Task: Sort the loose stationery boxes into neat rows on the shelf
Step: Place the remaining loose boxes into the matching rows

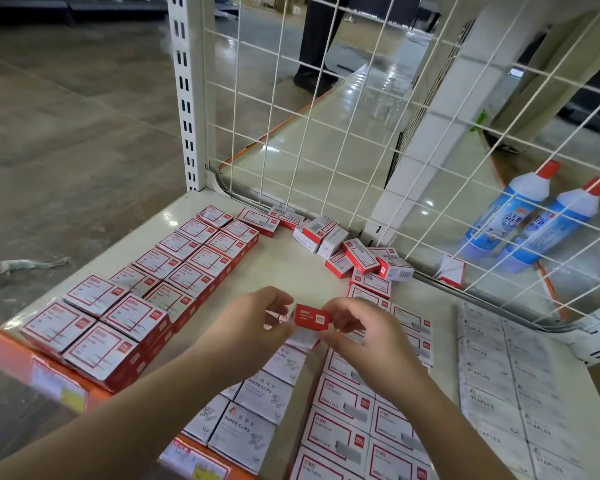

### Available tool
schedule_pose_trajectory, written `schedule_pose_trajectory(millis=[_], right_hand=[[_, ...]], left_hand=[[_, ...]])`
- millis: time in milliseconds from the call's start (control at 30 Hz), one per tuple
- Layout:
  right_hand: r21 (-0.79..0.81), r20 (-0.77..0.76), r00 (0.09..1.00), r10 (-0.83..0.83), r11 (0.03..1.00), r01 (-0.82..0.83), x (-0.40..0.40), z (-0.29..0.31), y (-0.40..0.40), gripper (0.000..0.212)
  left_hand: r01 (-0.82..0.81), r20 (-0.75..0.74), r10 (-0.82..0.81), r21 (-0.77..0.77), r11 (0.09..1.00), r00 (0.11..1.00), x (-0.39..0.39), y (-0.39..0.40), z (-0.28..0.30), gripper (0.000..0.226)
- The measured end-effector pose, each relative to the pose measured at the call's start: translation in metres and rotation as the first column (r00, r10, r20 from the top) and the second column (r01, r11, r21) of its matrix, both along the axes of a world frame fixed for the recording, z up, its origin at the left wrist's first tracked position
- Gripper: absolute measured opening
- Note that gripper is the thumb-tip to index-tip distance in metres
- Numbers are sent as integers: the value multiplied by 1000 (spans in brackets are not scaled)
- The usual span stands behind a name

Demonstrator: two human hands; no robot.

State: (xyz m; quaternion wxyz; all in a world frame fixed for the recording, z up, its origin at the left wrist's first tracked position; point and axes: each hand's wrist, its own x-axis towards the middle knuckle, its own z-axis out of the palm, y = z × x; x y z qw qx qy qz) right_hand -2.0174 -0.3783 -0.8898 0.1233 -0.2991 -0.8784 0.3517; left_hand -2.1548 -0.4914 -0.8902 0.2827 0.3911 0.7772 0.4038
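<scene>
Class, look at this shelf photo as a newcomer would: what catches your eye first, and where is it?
First, the small red box pinched between the left hand and right hand at the centre. Next, the jumbled pile of loose boxes against the wire mesh back, contrasting with the neat red-and-white rows on the left.

The staples boxes (pixel 499 393) at lower right are blurred; grey patches hide print on the red-framed boxes (pixel 354 407) at bottom centre.
</scene>
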Motion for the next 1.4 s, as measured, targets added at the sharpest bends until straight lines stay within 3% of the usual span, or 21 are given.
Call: schedule_pose_trajectory(millis=[167,300,367,533,700,900,1133,1400], right_hand=[[208,-80,997,-23,977,40,3,-6,-9,24],[355,-140,990,27,934,25,0,-18,-14,16],[442,-169,985,34,896,45,-2,-23,-17,23],[492,-187,979,77,870,25,-2,-29,-21,23],[397,-93,996,9,917,29,6,-29,-13,31],[238,21,1000,-20,971,14,6,-13,4,32],[1,33,998,60,998,-60,-11,8,10,34],[-160,-43,998,53,985,-60,-11,8,7,31]], left_hand=[[-69,92,77,-91,993,993,2,1,7,19],[-110,186,136,-142,984,973,5,8,10,37],[-124,225,157,-153,980,962,5,10,10,39],[-157,289,206,-183,971,935,6,12,7,26],[-194,267,227,-145,970,937,3,8,3,10],[-172,236,190,-94,981,953,3,3,0,29],[-96,170,100,-28,995,980,1,-1,-2,33],[-109,273,90,55,992,958,-2,-6,0,42]])
